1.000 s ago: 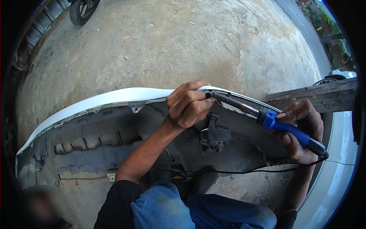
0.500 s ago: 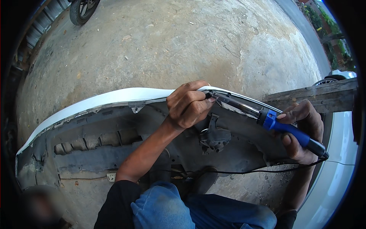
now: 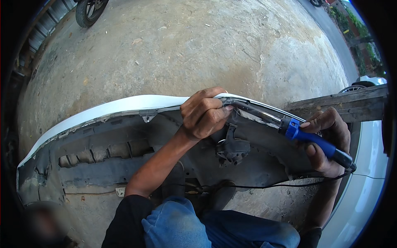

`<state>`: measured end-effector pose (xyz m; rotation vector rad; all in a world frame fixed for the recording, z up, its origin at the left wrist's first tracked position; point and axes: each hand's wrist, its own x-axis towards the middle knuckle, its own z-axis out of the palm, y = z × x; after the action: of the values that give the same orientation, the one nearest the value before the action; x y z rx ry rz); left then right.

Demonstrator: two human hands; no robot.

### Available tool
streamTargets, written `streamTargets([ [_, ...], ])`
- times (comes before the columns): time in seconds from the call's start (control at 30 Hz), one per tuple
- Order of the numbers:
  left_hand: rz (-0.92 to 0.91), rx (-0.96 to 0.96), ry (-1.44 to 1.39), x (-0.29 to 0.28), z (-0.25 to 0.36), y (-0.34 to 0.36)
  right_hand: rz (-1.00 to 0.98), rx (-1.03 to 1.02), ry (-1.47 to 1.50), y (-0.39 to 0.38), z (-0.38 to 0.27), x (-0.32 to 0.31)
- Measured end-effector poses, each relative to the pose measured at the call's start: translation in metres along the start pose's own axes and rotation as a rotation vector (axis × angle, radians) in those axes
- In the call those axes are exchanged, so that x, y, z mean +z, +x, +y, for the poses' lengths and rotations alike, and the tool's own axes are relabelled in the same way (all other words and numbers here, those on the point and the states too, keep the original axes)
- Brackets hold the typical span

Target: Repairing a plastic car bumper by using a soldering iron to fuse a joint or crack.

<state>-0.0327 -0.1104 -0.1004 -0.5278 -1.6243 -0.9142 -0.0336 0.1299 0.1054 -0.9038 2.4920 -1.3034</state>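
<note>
A white car bumper (image 3: 136,102) lies with its dark inner side toward me. My left hand (image 3: 206,113) is closed on its upper edge, thumb and fingers bent over the rim. In my right hand (image 3: 328,142) is a soldering iron with a blue handle (image 3: 312,139), its fingers wrapped round the grip. The iron's metal barrel (image 3: 258,113) runs along the inside of the edge, and its tip reaches my left fingertips, which partly hide it. Faint smoke shows below the tip. A black cord (image 3: 281,185) trails from the handle's end.
A black fitting (image 3: 233,149) sits inside the bumper under my left hand. At the right are a wooden beam (image 3: 343,104) and a white car panel (image 3: 366,165). My knees (image 3: 178,225) are close below the bumper. A motorbike wheel (image 3: 89,12) stands on the concrete floor at the far left.
The iron's tip has shifted slightly against the bumper edge, and a faint wisp of smoke now shows near it. Both hands keep nearly the same place. A wheel has appeared on the road at upper right.
</note>
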Motion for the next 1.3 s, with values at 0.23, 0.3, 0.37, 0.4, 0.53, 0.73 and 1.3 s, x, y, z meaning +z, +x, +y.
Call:
streamTargets([
  [0.23,0.005,0.010,-0.004,0.000,-0.001,0.000,0.026,0.017,0.029,-0.001,-0.002,0.000],
  [0.3,0.004,0.006,-0.007,0.001,0.000,0.001,0.018,0.010,0.038,-0.002,-0.004,-0.001],
  [0.37,0.005,0.003,-0.013,0.003,0.000,0.002,0.073,0.024,0.022,-0.003,-0.008,-0.001],
  [0.4,0.006,0.006,-0.007,0.002,0.000,0.001,0.072,0.023,0.024,-0.002,-0.006,0.001],
  [0.53,0.010,0.002,-0.007,0.000,-0.001,-0.001,0.047,0.027,0.054,0.000,-0.001,0.004],
  [0.73,0.012,0.005,-0.012,0.001,-0.002,-0.001,0.035,0.020,0.061,-0.001,0.001,0.000],
  [1.3,-0.207,-0.570,0.368,-0.019,0.061,0.024,0.324,0.047,0.174,-0.027,0.002,-0.002],
])
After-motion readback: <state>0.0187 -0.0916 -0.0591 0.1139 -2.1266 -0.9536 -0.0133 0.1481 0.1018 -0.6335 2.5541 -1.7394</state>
